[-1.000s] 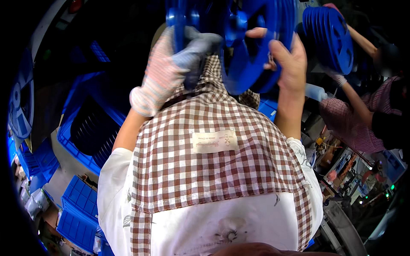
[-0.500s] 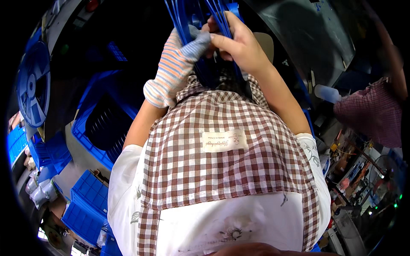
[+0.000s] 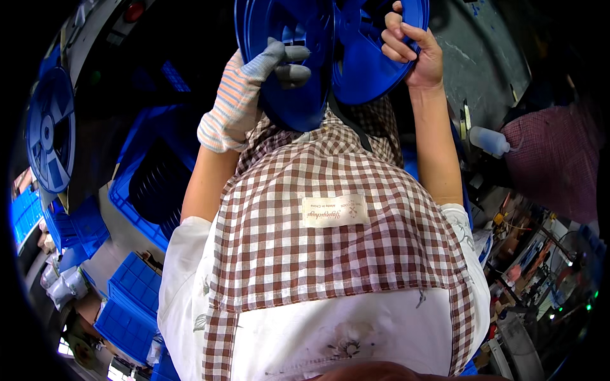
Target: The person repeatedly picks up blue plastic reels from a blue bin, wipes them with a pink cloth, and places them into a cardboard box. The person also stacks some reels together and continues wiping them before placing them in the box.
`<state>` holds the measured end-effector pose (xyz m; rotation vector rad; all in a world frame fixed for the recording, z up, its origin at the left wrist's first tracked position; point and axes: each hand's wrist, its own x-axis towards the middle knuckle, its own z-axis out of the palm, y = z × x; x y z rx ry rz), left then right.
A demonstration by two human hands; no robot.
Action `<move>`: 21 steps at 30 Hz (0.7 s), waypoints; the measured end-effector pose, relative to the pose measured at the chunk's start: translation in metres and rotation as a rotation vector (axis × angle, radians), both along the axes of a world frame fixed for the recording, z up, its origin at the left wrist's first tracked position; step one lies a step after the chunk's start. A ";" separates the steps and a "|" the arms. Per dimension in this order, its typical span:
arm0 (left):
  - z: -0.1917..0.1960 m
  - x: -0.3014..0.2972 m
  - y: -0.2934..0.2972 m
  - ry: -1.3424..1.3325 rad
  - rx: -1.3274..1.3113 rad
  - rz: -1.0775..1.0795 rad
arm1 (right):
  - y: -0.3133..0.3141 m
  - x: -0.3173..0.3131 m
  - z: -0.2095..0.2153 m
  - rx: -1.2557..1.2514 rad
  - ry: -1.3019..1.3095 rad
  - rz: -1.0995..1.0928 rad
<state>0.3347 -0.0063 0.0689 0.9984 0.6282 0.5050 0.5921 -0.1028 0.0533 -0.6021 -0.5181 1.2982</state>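
Note:
Two blue plastic reels stand side by side at the top of the view. My left hand [image 3: 254,89], in a striped knit glove with grey fingertips, grips the rim of the left blue reel [image 3: 286,44]. My bare right hand [image 3: 416,47] curls over the edge of the right blue reel [image 3: 372,60]. Both arms reach forward over my brown-and-white checked apron [image 3: 318,254], which fills the middle of the picture and hides whatever lies below the reels.
A blue crate with dark contents [image 3: 152,184] stands at the left, with more blue trays [image 3: 127,305] lower left. Another blue reel [image 3: 47,133] stands at the far left. A white squeeze bottle [image 3: 489,141] and a person in a dark red checked garment [image 3: 553,159] are at the right.
The reels, held bunched together edge-on half a second ago, now stand apart with their faces showing. My right hand has shifted to the right, onto the right reel's rim.

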 end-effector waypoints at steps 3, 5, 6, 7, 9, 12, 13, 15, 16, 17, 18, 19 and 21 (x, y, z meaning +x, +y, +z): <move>0.010 0.000 -0.004 0.002 0.011 0.067 | -0.007 0.004 -0.001 0.002 0.042 -0.003; 0.015 -0.003 -0.005 0.098 -0.061 0.116 | -0.015 0.015 -0.009 0.037 0.108 0.020; 0.010 -0.003 -0.005 -0.024 -0.121 0.174 | -0.018 0.019 -0.011 0.082 0.098 0.027; 0.012 -0.004 -0.004 0.018 -0.100 0.210 | -0.021 0.023 -0.008 0.129 0.085 0.027; 0.014 -0.014 0.003 0.017 -0.098 0.188 | -0.033 0.026 0.004 0.159 0.095 -0.009; 0.027 -0.037 0.006 -0.004 -0.039 0.298 | -0.064 0.033 0.030 0.147 0.116 -0.133; 0.030 -0.040 0.009 -0.117 -0.071 0.295 | -0.078 0.038 0.037 0.176 0.137 -0.168; 0.041 -0.038 0.010 -0.172 -0.024 0.331 | -0.097 0.046 0.049 0.212 0.121 -0.197; 0.049 -0.032 0.007 -0.075 0.078 0.309 | -0.106 0.050 0.053 0.215 0.086 -0.200; 0.056 -0.024 0.003 0.021 0.178 0.291 | -0.111 0.055 0.056 0.211 0.002 -0.185; 0.063 -0.016 -0.003 0.117 0.277 0.273 | -0.111 0.053 0.060 0.153 -0.107 -0.213; 0.068 -0.005 -0.012 0.156 0.259 0.351 | -0.110 0.049 0.067 0.094 -0.214 -0.238; 0.069 -0.017 -0.002 0.268 0.389 0.176 | -0.101 0.015 0.068 -0.050 -0.432 -0.361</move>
